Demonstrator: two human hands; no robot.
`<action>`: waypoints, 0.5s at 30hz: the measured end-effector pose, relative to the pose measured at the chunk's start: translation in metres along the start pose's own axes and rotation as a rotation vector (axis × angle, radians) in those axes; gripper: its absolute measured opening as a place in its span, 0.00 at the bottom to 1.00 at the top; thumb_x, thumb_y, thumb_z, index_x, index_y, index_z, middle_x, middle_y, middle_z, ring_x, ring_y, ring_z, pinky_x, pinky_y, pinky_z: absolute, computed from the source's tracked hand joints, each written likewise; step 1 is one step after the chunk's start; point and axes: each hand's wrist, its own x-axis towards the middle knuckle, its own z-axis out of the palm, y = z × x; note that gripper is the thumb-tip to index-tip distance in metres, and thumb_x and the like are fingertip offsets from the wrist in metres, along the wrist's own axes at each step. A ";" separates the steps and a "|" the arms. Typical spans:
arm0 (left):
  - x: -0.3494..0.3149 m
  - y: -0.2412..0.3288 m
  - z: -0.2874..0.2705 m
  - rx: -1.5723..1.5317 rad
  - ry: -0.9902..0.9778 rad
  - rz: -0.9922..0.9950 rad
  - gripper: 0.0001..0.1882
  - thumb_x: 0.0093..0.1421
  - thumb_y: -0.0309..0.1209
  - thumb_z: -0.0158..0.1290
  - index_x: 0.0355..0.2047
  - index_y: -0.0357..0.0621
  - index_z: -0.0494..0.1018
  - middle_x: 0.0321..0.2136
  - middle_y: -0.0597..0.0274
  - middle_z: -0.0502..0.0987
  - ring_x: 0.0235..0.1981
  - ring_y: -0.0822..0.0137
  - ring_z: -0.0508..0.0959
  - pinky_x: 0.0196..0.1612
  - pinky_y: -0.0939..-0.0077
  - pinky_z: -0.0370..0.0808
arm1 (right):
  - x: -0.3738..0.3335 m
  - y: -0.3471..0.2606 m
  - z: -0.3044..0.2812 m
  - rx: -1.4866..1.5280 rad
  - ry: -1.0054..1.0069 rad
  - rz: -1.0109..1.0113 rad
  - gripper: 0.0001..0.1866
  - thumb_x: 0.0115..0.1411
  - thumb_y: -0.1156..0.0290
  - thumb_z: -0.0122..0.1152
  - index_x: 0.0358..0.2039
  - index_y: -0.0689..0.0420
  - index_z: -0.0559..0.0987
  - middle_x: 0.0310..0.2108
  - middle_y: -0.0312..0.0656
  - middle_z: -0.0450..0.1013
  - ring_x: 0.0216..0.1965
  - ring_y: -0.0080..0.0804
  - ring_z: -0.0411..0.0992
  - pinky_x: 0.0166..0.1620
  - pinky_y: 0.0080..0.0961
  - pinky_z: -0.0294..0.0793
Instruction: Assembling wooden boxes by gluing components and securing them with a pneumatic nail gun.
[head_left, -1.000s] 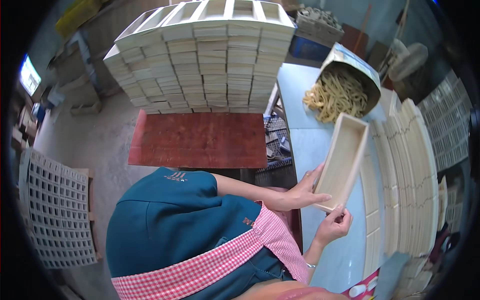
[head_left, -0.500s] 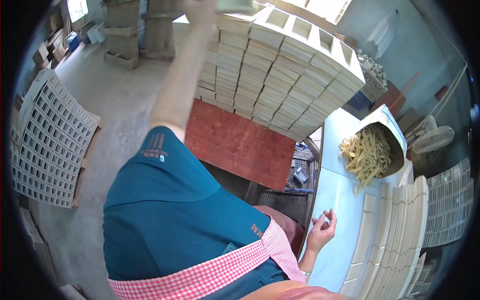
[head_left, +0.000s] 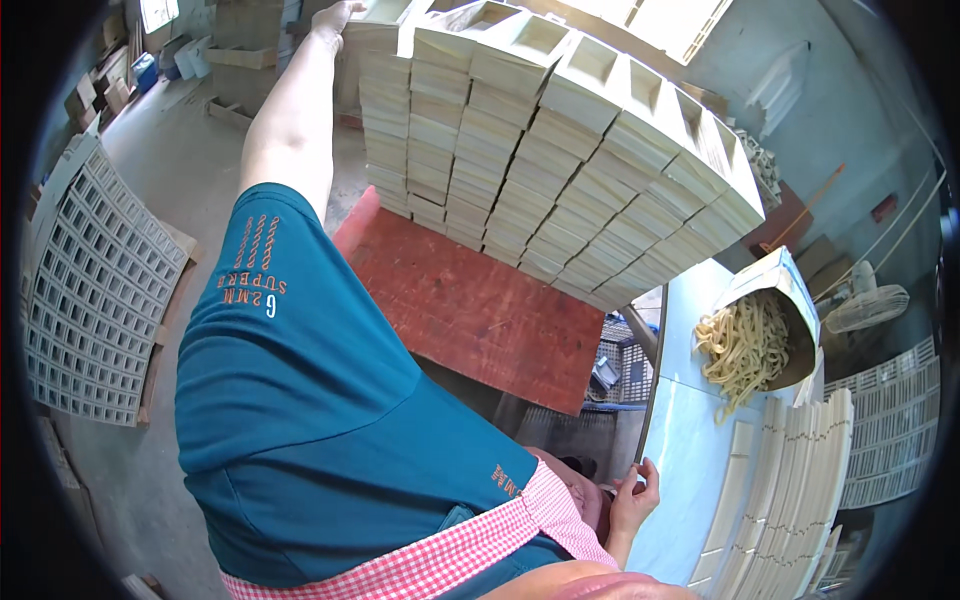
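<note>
My left arm reaches far forward, and my left hand (head_left: pixel 334 20) is at the left end of a tall stack of pale wooden boxes (head_left: pixel 530 135). Its fingers close on the side of the end wooden box (head_left: pixel 385 12) in the top row; the picture's upper edge cuts off part of this. Close to my body, my right hand (head_left: pixel 634 492) hovers by the edge of the light blue tabletop (head_left: pixel 672 440). Its fingers are loosely bent and apart, with nothing in them. Under the stack is a red board (head_left: pixel 480 310).
On the tabletop, a carton (head_left: pixel 800 310) lies tipped with pale strips (head_left: pixel 745 345) spilling out. Long pale wooden pieces (head_left: pixel 790 490) stand beside it. A blue crate (head_left: pixel 625 365) sits below, a fan (head_left: pixel 868 300) at right, and a gridded stack (head_left: pixel 95 300) on the floor at left.
My left hand has brought a box down onto the left end of the stack's top row. My right hand has drawn back slightly toward the table edge. The view has shifted.
</note>
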 end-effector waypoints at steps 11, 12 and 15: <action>0.020 -0.032 0.006 0.090 -0.064 -0.189 0.30 0.58 0.45 0.58 0.56 0.36 0.74 0.52 0.49 0.78 0.48 0.60 0.79 0.48 0.72 0.75 | 0.003 0.010 0.015 -0.002 -0.060 0.034 0.15 0.63 0.79 0.58 0.51 0.67 0.77 0.35 0.46 0.78 0.23 0.27 0.74 0.28 0.19 0.76; 0.023 -0.033 0.004 0.102 -0.066 -0.206 0.30 0.58 0.45 0.58 0.55 0.36 0.75 0.52 0.49 0.78 0.48 0.61 0.79 0.48 0.72 0.75 | 0.005 0.007 0.017 0.011 -0.070 0.034 0.15 0.63 0.79 0.58 0.50 0.67 0.77 0.34 0.46 0.77 0.22 0.27 0.74 0.28 0.19 0.76; 0.029 -0.033 0.006 0.139 -0.071 -0.255 0.31 0.59 0.48 0.58 0.55 0.37 0.75 0.51 0.49 0.78 0.47 0.61 0.79 0.46 0.73 0.75 | 0.007 0.000 0.022 0.038 -0.092 0.031 0.15 0.63 0.79 0.58 0.50 0.67 0.77 0.34 0.46 0.77 0.22 0.27 0.74 0.27 0.20 0.75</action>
